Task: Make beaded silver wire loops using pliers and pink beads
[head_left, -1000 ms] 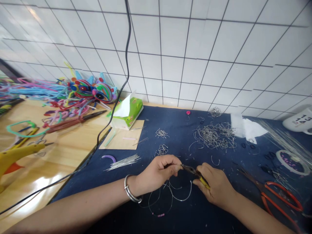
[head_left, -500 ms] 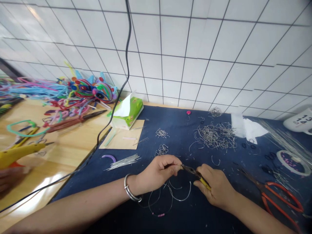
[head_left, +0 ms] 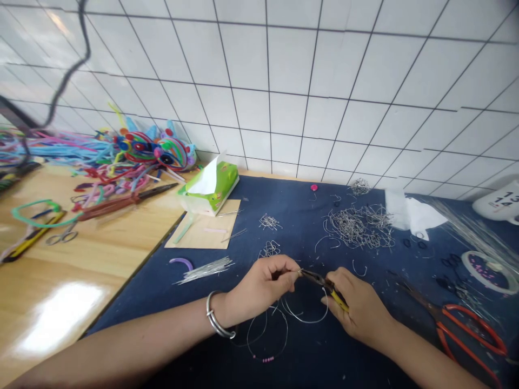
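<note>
My left hand [head_left: 270, 283], with a silver bangle [head_left: 217, 315] at its wrist, pinches thin wire above the dark blue cloth. Fingers of my right hand [head_left: 357, 302] wrap round pliers [head_left: 338, 299] with yellow handles. The pliers' dark jaws point left and meet the wire at my left fingertips. Curved silver wire [head_left: 310, 322] hangs below the hands, along with a loop [head_left: 287, 335] of thin wire. Pink beads [head_left: 268, 360] lie at the bottom of that loop. The wire end between the fingertips and jaws is too small to make out.
Bent wires [head_left: 357, 226] are heaped behind my right hand. Orange-handled scissors [head_left: 466, 329] and a round bead dish [head_left: 488, 272] lie at right. Straight wires [head_left: 206, 270], a green tissue pack [head_left: 213, 186] and a mug [head_left: 498, 202] are also there. Colourful craft pieces [head_left: 121, 162] cover the back left.
The hanging curved wire has swung right. Another person's hand with the yellow tool has left the far left, and the black cable has shifted left. My hands have barely moved.
</note>
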Action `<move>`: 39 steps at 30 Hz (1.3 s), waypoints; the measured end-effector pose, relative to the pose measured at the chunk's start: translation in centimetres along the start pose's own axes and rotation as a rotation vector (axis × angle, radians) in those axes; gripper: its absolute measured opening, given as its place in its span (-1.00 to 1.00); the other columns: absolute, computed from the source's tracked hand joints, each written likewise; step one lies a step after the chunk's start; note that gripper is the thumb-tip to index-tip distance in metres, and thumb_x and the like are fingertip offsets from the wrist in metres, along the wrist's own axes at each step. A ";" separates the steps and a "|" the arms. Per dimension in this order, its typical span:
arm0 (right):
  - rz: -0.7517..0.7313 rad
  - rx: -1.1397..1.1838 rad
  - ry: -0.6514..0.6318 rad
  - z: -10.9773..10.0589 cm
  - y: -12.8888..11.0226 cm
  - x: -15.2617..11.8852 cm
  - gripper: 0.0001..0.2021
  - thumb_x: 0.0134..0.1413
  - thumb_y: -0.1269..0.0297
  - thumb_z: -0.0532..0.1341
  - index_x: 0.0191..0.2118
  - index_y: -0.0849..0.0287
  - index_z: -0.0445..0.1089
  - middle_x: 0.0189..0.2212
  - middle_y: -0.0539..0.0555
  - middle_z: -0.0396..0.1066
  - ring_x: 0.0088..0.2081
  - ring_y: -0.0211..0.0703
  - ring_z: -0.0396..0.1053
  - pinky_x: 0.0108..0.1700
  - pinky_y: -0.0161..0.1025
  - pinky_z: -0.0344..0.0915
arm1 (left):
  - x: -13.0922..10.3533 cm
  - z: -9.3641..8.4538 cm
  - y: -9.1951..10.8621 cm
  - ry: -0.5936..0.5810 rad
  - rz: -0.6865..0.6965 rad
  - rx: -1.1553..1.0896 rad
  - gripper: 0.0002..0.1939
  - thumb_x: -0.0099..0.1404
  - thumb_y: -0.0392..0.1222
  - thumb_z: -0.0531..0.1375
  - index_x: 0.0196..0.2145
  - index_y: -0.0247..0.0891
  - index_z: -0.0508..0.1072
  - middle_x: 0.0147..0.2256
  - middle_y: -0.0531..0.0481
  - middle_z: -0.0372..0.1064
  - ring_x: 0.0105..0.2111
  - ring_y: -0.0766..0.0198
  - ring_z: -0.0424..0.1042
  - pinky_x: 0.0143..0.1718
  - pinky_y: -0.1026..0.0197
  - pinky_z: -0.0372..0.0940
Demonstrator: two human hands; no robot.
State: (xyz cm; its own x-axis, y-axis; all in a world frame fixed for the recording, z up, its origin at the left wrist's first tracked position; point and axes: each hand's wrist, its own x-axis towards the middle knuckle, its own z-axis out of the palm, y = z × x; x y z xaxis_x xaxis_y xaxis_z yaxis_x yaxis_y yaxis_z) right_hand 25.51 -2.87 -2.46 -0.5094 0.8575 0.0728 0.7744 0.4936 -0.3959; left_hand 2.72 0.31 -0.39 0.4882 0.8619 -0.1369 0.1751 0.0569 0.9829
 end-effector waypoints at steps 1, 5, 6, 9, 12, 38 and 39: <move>0.002 0.001 0.004 0.0 0.0 0.0 -0.79 0.14 0.18 -0.01 -0.18 0.19 0.14 -0.35 0.09 0.20 -0.36 -0.18 0.21 -0.33 -0.21 0.20 | 0.0 0.0 0.0 0.000 -0.004 -0.005 -0.83 0.23 -0.17 0.07 -0.36 -0.34 0.37 -0.56 0.09 0.24 -0.64 0.49 0.09 -0.65 0.40 0.01; -0.001 0.010 0.019 0.2 0.2 -0.2 -0.80 0.14 0.17 0.00 -0.19 0.19 0.15 -0.38 0.07 0.20 -0.39 -0.19 0.21 -0.36 -0.24 0.19 | 0.0 0.1 -0.1 -0.001 -0.020 -0.025 -0.80 0.23 -0.15 0.08 -0.32 -0.34 0.39 -0.56 0.09 0.25 -0.67 0.51 0.08 -0.67 0.40 0.00; -0.008 0.013 0.021 0.3 0.3 -0.2 -0.80 0.14 0.17 0.00 -0.19 0.19 0.15 -0.38 0.07 0.20 -0.39 -0.20 0.21 -0.37 -0.24 0.19 | 0.0 0.1 -0.2 -0.003 -0.027 -0.026 -0.80 0.22 -0.14 0.08 -0.32 -0.34 0.39 -0.56 0.09 0.25 -0.68 0.51 0.07 -0.67 0.40 -0.01; -0.022 0.018 0.019 0.4 0.5 -0.3 -0.80 0.14 0.18 0.00 -0.19 0.19 0.15 -0.39 0.06 0.20 -0.40 -0.21 0.20 -0.37 -0.25 0.17 | 0.0 0.1 -0.2 -0.014 -0.045 -0.033 -0.78 0.23 -0.12 0.08 -0.34 -0.34 0.39 -0.56 0.08 0.27 -0.69 0.52 0.07 -0.69 0.40 -0.02; -0.025 0.013 0.011 0.6 0.6 -0.3 -0.81 0.15 0.18 0.00 -0.20 0.19 0.15 -0.40 0.05 0.19 -0.43 -0.23 0.19 -0.40 -0.27 0.16 | 0.0 0.1 -0.2 -0.024 -0.032 -0.046 -0.78 0.23 -0.11 0.09 -0.36 -0.35 0.38 -0.55 0.08 0.27 -0.68 0.51 0.10 -0.68 0.40 0.00; -0.039 0.074 0.015 0.3 0.3 -0.4 -0.81 0.15 0.18 -0.01 -0.21 0.18 0.15 -0.43 0.02 0.16 -0.45 -0.25 0.16 -0.42 -0.29 0.13 | -0.2 0.0 -0.2 -0.013 0.024 -0.077 -0.81 0.21 -0.16 0.11 -0.30 -0.34 0.41 -0.53 0.06 0.27 -0.62 0.48 0.14 -0.62 0.39 0.08; -0.040 0.072 0.015 0.3 0.3 -0.4 -0.81 0.15 0.18 -0.01 -0.21 0.19 0.15 -0.43 0.02 0.16 -0.45 -0.25 0.16 -0.42 -0.29 0.13 | -0.2 0.1 -0.2 -0.014 0.029 -0.078 -0.81 0.21 -0.17 0.11 -0.30 -0.34 0.41 -0.52 0.05 0.27 -0.61 0.48 0.15 -0.61 0.38 0.09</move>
State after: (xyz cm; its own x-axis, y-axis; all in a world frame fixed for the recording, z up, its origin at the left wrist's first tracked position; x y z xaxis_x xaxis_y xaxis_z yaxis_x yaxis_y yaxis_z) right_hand 25.79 -3.14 -2.91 -0.5331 0.8398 0.1028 0.7246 0.5159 -0.4570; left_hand 2.64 0.11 -0.58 0.5042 0.8567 -0.1094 0.0940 0.0715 0.9930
